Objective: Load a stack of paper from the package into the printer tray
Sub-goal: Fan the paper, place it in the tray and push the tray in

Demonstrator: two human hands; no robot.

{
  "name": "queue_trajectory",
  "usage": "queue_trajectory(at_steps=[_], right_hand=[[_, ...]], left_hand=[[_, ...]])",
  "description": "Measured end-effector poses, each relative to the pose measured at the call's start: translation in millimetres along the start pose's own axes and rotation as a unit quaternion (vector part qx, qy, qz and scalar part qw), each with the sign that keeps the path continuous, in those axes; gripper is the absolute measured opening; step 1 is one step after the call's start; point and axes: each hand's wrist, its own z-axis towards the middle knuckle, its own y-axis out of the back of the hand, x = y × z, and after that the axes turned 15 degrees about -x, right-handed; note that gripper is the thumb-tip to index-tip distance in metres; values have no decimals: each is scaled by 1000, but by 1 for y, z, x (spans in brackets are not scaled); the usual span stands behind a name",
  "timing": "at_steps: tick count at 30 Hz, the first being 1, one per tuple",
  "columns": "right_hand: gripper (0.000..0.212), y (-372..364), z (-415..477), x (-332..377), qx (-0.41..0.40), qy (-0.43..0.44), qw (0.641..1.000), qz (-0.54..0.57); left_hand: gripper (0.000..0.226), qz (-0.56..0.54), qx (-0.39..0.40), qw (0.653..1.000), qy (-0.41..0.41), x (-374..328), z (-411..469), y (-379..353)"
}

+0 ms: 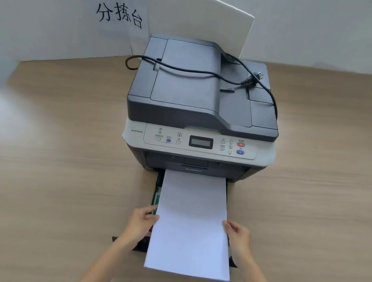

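Head view: left hand [143, 222] and right hand [238, 234] each grip a side edge of paper stack [191, 224], lower centre, over pulled-out printer tray [155, 190]. Insertion step; next, lower and seat flat.

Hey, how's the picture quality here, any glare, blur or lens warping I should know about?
Head view: wide-angle bowing bends the table edges; soft glare patch on the table's left; small labels on the printer panel are too blurred to read; paper stack is bright and featureless; both hands sharp enough.
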Motion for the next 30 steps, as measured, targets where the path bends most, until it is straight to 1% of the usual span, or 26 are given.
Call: queue_trajectory(at_steps=[4, 8, 15, 20, 25, 30], right_hand=[[24, -9, 9, 5, 0, -19, 999, 30], [31, -18, 18, 11, -3, -26, 999, 26], [33, -30, 29, 14, -31, -41, 999, 12], [32, -43, 38, 25, -50, -30, 998, 3], [29, -48, 43, 23, -59, -21, 998, -13], [29, -51, 43, 25, -70, 5, 997, -29]], left_hand=[[43, -10, -34, 999, 23, 1, 11, -6], [45, 2, -42, 998, 39, 3, 21, -12], [42, 32, -52, 998, 5, -9, 36, -22], [40, 50, -75, 996, -16, -15, 51, -25], [40, 76, -93, 993, -18, -11, 60, -28], [39, 69, -114, 991, -21, -8, 65, -32]])
